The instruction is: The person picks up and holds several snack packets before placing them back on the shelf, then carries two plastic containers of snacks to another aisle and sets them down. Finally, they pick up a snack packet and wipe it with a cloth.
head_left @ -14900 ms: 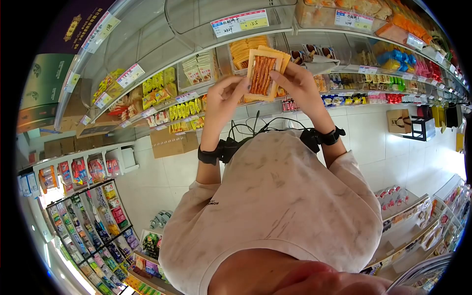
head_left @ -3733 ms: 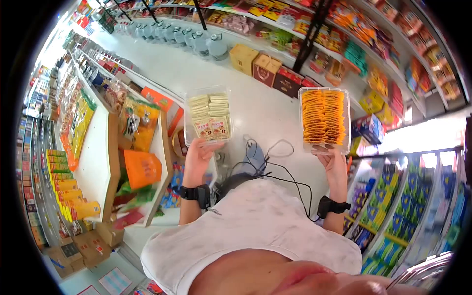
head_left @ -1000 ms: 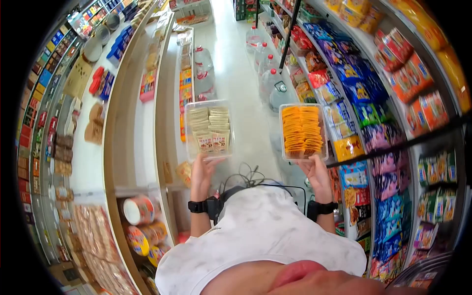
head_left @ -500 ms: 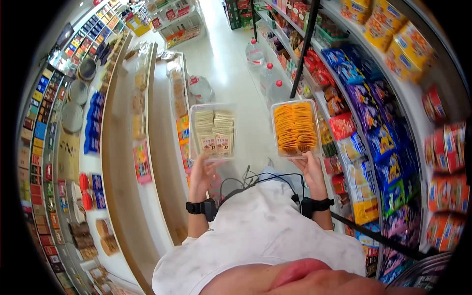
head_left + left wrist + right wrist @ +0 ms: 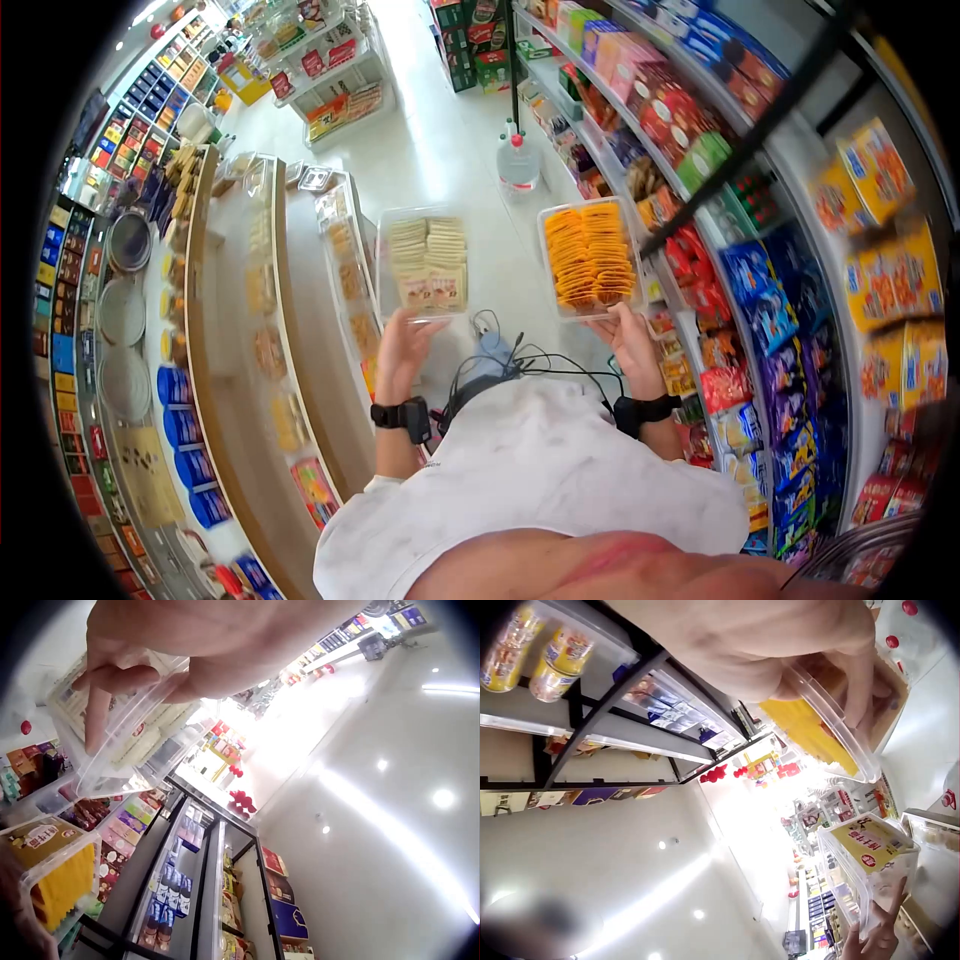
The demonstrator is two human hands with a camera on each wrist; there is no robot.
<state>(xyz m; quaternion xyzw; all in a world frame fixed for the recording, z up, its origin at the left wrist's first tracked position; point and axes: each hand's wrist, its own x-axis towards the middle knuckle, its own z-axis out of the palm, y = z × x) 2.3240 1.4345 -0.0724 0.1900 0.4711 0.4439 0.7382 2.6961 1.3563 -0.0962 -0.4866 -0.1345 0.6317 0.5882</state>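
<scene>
My left hand grips the near end of a clear plastic box filled with two rows of pale snack packets. The left wrist view has the fingers spread against the underside of this box, at its rim. To the right, my right hand holds a similar clear box with two rows of orange snack packets. In the right wrist view, the fingers reach under that box. Both boxes are held up in front of the body, apart from each other.
A shelf with packaged goods runs along the left of the aisle. Snack shelves with a black post stand close on the right. A large water bottle stands on the floor ahead, and cables hang at the waist.
Much earlier, both hands held flat packets of reddish sticks at a shelf; later frames have one box in each hand. The person has since moved forward along the aisle, boxes still held.
</scene>
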